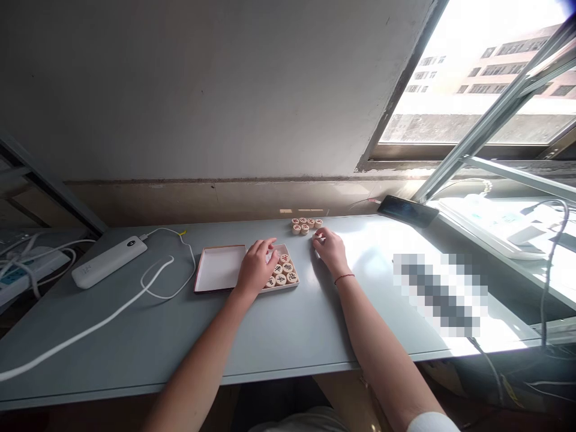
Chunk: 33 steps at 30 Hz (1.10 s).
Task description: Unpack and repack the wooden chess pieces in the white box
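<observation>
Round wooden xiangqi pieces with red and black characters lie in a shallow white box at the middle of the desk. Over the box's left part is my left hand, fingers apart and holding nothing that I can see; it hides some of the pieces. Beyond the box, toward the wall, a small group of pieces stands in two rows. My right hand pinches one xiangqi piece, mostly covered by its fingers, just in front of that group. Left of the box lies its open lid.
A white power bank with a cable lies at the left, near a power strip. Across the left side of the desk runs a thick white cord. A phone rests at the back right, and a blurred-out object lies nearer.
</observation>
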Available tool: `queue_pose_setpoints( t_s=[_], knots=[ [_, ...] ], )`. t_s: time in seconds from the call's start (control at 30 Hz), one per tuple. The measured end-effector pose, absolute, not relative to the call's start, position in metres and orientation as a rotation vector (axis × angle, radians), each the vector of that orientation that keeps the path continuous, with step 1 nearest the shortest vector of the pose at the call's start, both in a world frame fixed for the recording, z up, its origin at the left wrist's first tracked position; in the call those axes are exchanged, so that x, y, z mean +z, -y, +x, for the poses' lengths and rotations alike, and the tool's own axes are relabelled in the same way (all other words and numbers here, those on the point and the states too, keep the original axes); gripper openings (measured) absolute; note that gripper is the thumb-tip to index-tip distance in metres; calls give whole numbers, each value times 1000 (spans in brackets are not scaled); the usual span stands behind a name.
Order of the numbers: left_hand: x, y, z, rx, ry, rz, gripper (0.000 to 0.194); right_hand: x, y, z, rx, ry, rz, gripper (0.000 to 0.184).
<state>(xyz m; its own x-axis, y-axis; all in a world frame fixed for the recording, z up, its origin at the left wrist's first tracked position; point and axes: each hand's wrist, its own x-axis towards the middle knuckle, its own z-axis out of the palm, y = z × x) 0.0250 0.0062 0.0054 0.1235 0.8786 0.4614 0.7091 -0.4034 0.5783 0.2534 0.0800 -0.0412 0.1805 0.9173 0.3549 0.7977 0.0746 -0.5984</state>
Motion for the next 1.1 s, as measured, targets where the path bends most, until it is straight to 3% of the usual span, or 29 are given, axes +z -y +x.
queue_pose_setpoints(
  t_s=[0.63, 0.93, 1.1],
  knots=[
    [1, -9, 26, 1088, -1613, 2217, 22, -54, -97, 253, 185, 1534, -1729, 14],
    [7, -7, 29, 794, -1734, 2268, 21, -30, -82, 242, 100, 1469, -1739, 18],
    [19, -5, 38, 420, -1830, 2351, 36, 3, -57, 219, 627, 1713, -1678, 21]
  ],
)
